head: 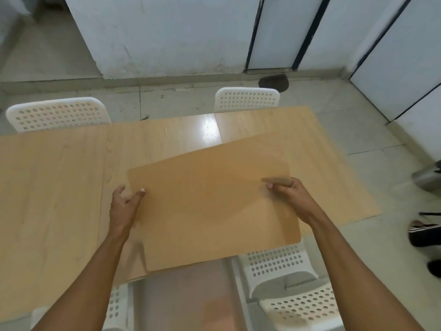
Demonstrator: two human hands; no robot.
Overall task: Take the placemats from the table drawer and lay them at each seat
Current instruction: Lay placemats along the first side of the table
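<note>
a light wooden table (59, 187) fills the middle of the view, with a glossy pale strip running across its centre. two white perforated plastic chairs stand at the far side: one far-left chair (57, 114) and one far-right chair (247, 99), both pushed up to the table edge. on the near side, a near-right chair (281, 266) sits just below the table's edge, and another white chair (303, 304) lies beside it closer to the camera. part of a near-left chair (117, 304) shows under the left forearm. a dark floor mat (274, 82) lies by the doors (274, 32) beyond the table. at the right edge stand a metal bin (427, 179) and someone's striped shoe (422, 232).

a tan placemat (210, 199) with rounded corners is held over the near-right part of the table, tilted, its near edge overhanging the table's edge. a second sheet's edge shows just beneath its near-left corner, blurred.

the left hand (125, 206) is at the placemat's left edge, thumb tip on the top surface and the other fingers loosely spread beside the edge; whether they reach under it cannot be told. the right hand (290, 194) pinches the right edge, thumb on top and fingers curled beneath.
</note>
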